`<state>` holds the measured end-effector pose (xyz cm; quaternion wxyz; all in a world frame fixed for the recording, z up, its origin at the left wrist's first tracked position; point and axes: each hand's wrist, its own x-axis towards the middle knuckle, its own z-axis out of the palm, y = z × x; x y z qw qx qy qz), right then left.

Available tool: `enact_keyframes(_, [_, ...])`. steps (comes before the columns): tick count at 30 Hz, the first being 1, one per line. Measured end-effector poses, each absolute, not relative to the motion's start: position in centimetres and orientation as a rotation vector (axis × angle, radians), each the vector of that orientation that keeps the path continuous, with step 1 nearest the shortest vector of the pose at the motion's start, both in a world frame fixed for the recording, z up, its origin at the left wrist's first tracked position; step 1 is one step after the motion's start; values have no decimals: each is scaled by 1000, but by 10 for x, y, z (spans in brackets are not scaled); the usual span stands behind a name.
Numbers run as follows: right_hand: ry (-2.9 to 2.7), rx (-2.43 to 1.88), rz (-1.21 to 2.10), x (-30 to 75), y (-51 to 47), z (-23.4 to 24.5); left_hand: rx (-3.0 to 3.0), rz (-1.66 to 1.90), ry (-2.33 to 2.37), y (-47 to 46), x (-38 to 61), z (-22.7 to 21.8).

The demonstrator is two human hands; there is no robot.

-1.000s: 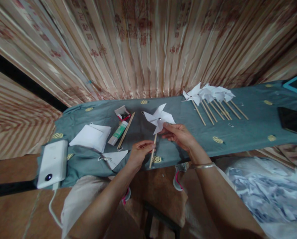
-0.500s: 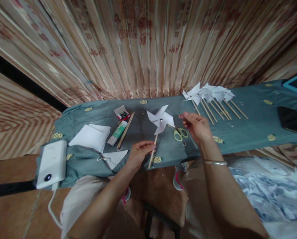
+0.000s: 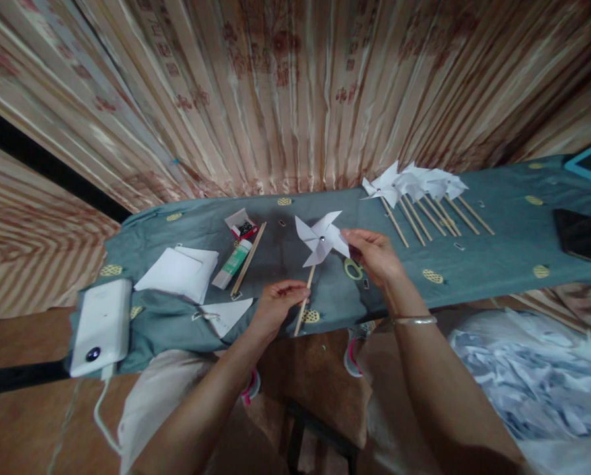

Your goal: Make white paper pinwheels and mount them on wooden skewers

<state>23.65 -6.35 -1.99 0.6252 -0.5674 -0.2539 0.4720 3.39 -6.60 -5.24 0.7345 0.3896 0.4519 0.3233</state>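
Note:
My left hand (image 3: 276, 305) is closed around the wooden stick of a white paper pinwheel (image 3: 321, 237), holding it upright over the grey-blue cloth-covered table (image 3: 473, 264). My right hand (image 3: 374, 254) touches the pinwheel's right blade with pinched fingertips. Yellow-green scissors (image 3: 351, 268) lie on the cloth partly under my right hand.
Several finished pinwheels (image 3: 414, 188) lie in a row at the back right. A glue stick (image 3: 233, 262), a loose wooden stick (image 3: 248, 259), a small open pin box (image 3: 243, 224) and white paper sheets (image 3: 179, 272) lie left. A white device (image 3: 102, 325) sits far left, a dark phone (image 3: 580, 235) far right.
My right hand left the pinwheel, swung out to the right, then came back to the right blade. The pinwheel's blades have turned slightly. The left hand stayed on the stick.

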Motion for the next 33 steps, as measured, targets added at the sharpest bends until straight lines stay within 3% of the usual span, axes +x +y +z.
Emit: enact_keyframes(33, [-471,-1238,1364,226,-68,-18,779,770,995,-67,35,-54])
